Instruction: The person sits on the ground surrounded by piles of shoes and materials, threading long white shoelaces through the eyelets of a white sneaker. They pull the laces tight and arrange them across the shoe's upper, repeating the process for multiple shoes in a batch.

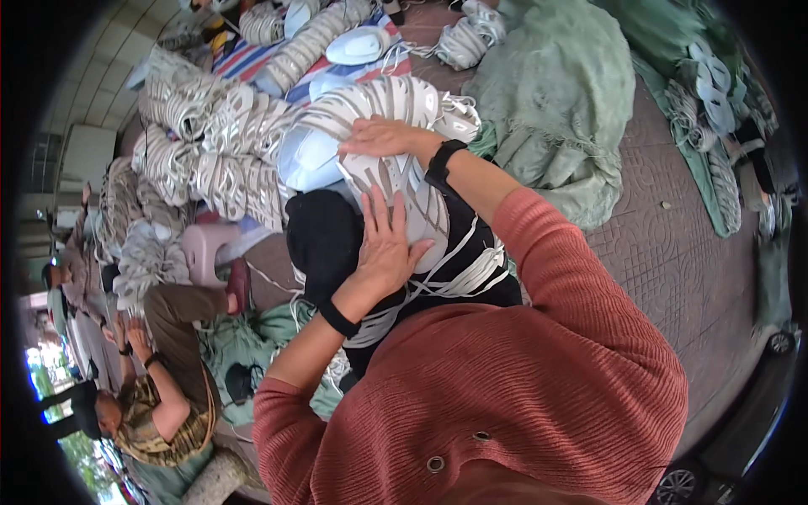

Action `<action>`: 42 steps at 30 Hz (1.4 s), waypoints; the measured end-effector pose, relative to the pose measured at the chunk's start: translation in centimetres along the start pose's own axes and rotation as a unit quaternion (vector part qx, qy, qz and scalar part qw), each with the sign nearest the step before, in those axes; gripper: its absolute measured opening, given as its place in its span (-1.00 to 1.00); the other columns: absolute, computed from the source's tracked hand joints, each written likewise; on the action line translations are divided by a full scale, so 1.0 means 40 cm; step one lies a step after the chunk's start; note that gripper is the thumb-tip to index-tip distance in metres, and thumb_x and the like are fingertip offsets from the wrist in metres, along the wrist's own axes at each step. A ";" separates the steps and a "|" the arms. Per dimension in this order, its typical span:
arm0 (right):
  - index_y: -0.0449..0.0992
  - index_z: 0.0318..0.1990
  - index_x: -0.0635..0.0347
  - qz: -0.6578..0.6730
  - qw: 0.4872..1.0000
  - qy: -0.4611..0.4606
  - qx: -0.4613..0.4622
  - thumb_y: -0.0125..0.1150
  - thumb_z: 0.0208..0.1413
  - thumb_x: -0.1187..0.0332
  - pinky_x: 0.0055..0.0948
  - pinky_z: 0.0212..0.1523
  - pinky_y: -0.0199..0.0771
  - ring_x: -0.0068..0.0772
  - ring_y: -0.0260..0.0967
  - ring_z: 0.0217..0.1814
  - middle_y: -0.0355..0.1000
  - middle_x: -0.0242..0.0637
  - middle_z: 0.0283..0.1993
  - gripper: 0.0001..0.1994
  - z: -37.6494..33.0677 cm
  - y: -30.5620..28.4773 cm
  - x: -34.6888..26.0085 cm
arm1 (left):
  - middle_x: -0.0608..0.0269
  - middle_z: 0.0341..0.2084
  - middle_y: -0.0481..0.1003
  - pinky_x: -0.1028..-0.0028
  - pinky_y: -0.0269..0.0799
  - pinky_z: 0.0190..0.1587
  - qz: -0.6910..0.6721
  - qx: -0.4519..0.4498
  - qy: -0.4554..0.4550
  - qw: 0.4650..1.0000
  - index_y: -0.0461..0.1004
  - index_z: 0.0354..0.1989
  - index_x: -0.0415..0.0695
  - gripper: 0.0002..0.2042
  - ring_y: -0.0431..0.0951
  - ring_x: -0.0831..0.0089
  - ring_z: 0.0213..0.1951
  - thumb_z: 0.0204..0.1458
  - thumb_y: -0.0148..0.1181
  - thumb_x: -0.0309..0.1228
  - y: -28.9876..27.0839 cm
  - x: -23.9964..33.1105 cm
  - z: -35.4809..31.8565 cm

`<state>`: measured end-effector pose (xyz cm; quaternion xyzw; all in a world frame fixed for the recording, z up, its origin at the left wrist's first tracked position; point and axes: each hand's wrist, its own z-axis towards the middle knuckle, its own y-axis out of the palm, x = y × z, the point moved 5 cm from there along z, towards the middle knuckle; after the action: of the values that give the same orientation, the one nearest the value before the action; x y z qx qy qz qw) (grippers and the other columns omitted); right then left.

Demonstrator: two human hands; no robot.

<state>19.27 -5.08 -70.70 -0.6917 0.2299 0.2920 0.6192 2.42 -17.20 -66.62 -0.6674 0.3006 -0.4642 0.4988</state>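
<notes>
My left hand [385, 244] lies with fingers spread on a white and beige shoe upper [370, 175] across my lap. At this upper's far end, my right hand [383, 137] has its fingers bent over the edge; its thumb is mostly hidden. Just left of the right hand is a pale blue sole-shaped piece [313, 158] with a white middle. Beyond the hands runs a curved row of nested shoe uppers [379, 99]. White laces [467, 273] trail over my dark-clad legs, beside a black cloth-like thing [322, 240].
More nested uppers [244, 126] are heaped at the left and on a striped sheet [240, 61]. A green woven sack [560, 109] lies at right on paving. A pink stool [206, 252] stands left, near a seated person [160, 412]. A car [741, 429] is lower right.
</notes>
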 end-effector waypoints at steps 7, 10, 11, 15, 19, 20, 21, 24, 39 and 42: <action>0.49 0.13 -0.22 -0.035 0.999 0.031 0.028 -0.34 0.22 -0.29 -0.30 0.24 0.07 -0.10 0.16 0.11 0.28 -0.22 -0.01 -0.40 0.040 0.025 0.065 | -0.60 0.28 -0.41 -0.11 -0.37 0.35 -0.011 -0.044 0.036 0.998 -0.26 0.34 -0.46 -0.15 -0.45 -0.49 0.32 0.14 0.08 -0.13 0.012 -0.005 0.051; 0.47 0.13 -0.15 0.041 0.998 -0.043 0.025 -0.22 0.24 -0.21 -0.28 0.23 0.12 -0.15 0.17 0.17 0.30 -0.24 -0.02 -0.46 -0.001 -0.010 0.030 | -0.45 0.33 -0.34 -0.03 -0.25 0.36 -0.048 -0.027 0.035 0.998 -0.21 0.39 -0.28 -0.22 -0.35 -0.37 0.35 0.13 0.10 -0.26 0.002 -0.024 0.028; 0.48 0.10 -0.10 0.104 0.990 -0.044 0.080 -0.13 0.23 -0.15 -0.29 0.21 0.15 -0.18 0.18 0.18 0.30 -0.25 -0.01 -0.51 -0.028 -0.036 0.038 | -0.35 0.35 -0.26 0.02 -0.18 0.35 -0.083 -0.038 0.031 0.995 -0.11 0.39 -0.19 -0.28 -0.26 -0.29 0.36 0.12 0.11 -0.29 -0.016 -0.032 0.026; 0.51 -0.12 0.13 0.120 0.962 -0.014 0.247 0.22 0.14 0.22 -0.39 0.06 0.33 -0.37 0.33 0.05 0.39 -0.31 -0.09 -0.76 -0.184 -0.144 0.082 | -0.12 0.33 -0.04 0.10 0.10 0.27 -0.129 -0.053 0.066 0.988 0.16 0.33 0.06 -0.41 0.00 -0.19 0.29 0.09 0.15 -0.34 -0.076 -0.086 0.041; 0.50 -0.31 0.19 0.165 0.985 -0.048 -0.035 0.28 0.03 0.42 -0.45 -0.25 0.43 -0.43 0.42 -0.35 0.44 -0.36 -0.42 -0.90 -0.415 -0.060 -0.011 | -0.07 0.24 0.12 0.13 0.21 0.19 -0.144 -0.013 0.092 0.985 0.32 0.23 0.07 -0.46 0.15 -0.10 0.18 0.02 0.24 -0.32 -0.091 -0.097 0.059; 0.50 -0.30 0.14 0.166 0.981 -0.063 -0.082 0.33 -0.03 0.38 -0.36 -0.18 0.36 -0.39 0.42 -0.29 0.42 -0.35 -0.38 -0.84 -0.466 -0.013 -0.026 | -0.06 0.23 0.13 0.14 0.23 0.18 -0.146 -0.013 0.095 0.985 0.34 0.23 0.08 -0.46 0.16 -0.09 0.17 0.00 0.25 -0.30 -0.092 -0.100 0.062; 0.47 -0.31 0.10 0.027 0.993 -0.088 -0.068 0.36 -0.07 0.33 -0.29 -0.07 0.25 -0.37 0.37 -0.19 0.39 -0.38 -0.34 -0.80 -0.504 -0.011 -0.096 | -0.05 0.22 0.14 0.14 0.24 0.17 -0.146 -0.013 0.095 0.985 0.35 0.22 0.09 -0.46 0.17 -0.08 0.16 -0.01 0.27 -0.29 -0.089 -0.104 0.061; 0.43 -0.33 0.07 -0.085 0.993 -0.055 -0.054 0.36 -0.09 0.31 -0.25 0.00 0.14 -0.40 0.31 -0.13 0.37 -0.43 -0.31 -0.79 -0.556 0.062 -0.128 | -0.04 0.19 0.18 0.16 0.28 0.14 -0.127 0.014 0.100 0.987 0.36 0.21 0.11 -0.44 0.19 -0.06 0.14 -0.04 0.30 -0.25 -0.085 -0.106 0.059; 0.51 -0.27 0.23 0.307 0.948 0.069 -0.051 0.14 0.22 0.36 -0.66 -0.46 0.12 -0.82 0.11 -0.50 0.30 -0.63 -0.52 -0.87 -0.414 -0.164 -0.265 | 0.24 -0.37 0.54 0.51 0.40 -0.11 -0.771 -0.168 -0.069 0.611 0.50 -0.14 -0.31 -0.72 0.54 0.51 -0.30 0.28 -0.06 -0.33 -0.122 -0.014 0.037; 0.53 -0.31 0.19 0.259 0.954 0.118 -0.091 0.18 0.20 0.32 -0.65 -0.46 0.08 -0.82 0.06 -0.48 0.27 -0.66 -0.52 -0.86 -0.429 -0.163 -0.233 | 0.23 -0.42 0.52 0.51 0.40 -0.13 -0.643 -0.177 -0.021 0.744 0.48 -0.16 -0.30 -0.76 0.52 0.50 -0.31 0.26 -0.04 -0.37 -0.104 -0.067 0.013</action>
<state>18.99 -21.66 -58.48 -0.6911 0.4449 0.3786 0.4257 1.59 -13.35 -63.58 -0.7882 -0.1338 -0.5994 -0.0393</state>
